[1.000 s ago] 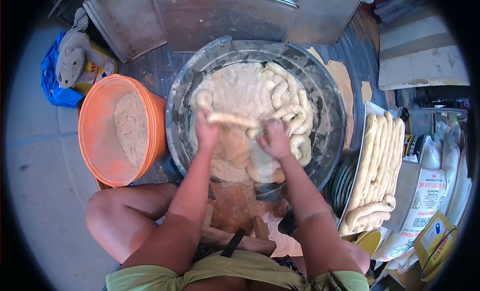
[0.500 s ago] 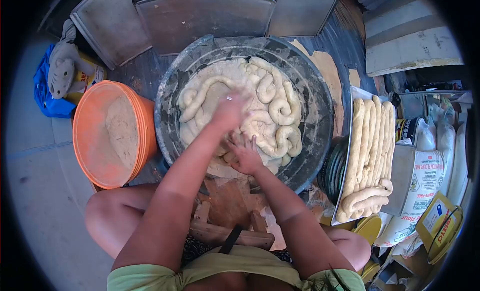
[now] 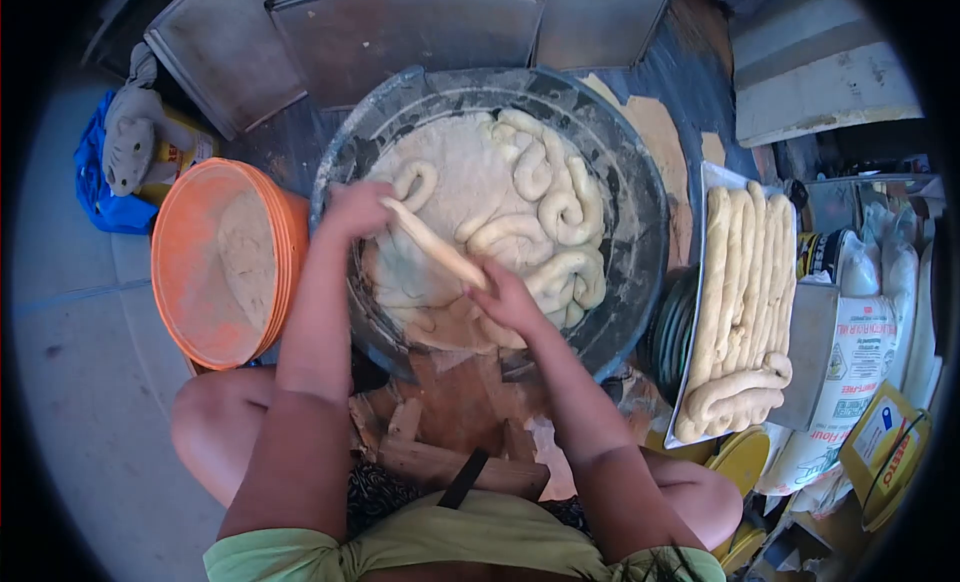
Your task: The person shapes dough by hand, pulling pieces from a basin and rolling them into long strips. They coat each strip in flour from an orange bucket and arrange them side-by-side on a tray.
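Observation:
A dough strip (image 3: 435, 245) stretches between my two hands above the floured round dark tub (image 3: 640, 222). My left hand (image 3: 358, 210) is closed round its upper left end, near the tub's left rim, and a curved dough piece shows just beyond. Closed on the lower right end is my right hand (image 3: 506, 300), close to the coiled dough (image 3: 565, 212) lying on flour in the right half of the tub. Bare flour (image 3: 455, 167) shows in the middle.
An orange bucket (image 3: 180, 272) with flour inside is at the left. On the right, a metal tray (image 3: 702, 242) holds several long dough strips, beside flour bags (image 3: 850, 372) and yellow lids (image 3: 745, 460). Metal trays (image 3: 410, 37) lean behind the tub.
My left hand has moved left and up from the tub's middle. A dough strip now hangs taut between both hands, and my right hand has shifted slightly right.

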Motion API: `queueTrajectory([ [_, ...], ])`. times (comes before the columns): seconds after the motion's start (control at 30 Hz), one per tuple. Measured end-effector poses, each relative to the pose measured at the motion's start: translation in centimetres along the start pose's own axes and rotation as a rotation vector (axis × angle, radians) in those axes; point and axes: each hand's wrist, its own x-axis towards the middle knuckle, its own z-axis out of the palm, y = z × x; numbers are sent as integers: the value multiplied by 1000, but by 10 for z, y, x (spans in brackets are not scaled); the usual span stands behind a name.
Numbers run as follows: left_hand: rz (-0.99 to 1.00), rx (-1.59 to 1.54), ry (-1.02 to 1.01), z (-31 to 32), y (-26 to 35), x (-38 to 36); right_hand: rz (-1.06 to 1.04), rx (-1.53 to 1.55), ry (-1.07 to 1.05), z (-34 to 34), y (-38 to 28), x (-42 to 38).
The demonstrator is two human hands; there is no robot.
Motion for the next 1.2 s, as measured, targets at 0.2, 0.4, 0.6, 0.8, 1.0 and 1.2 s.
queueTrajectory([
  [0.2,173,200,254,30,37,8,-175,-85,565,-28,-2,65],
  [0.4,346,169,194,133,75,49,117,-827,519,-61,56,24],
  [0.6,125,106,216,111,91,105,476,-743,721,-78,118,5],
  [0.8,489,102,212,134,59,21,469,-952,488,-33,96,-29],
  [1.0,371,300,167,149,15,-35,442,-776,165,-77,85,-32],
  [1.2,348,212,326,87,28,-15,491,-751,239,-76,76,-34],
])
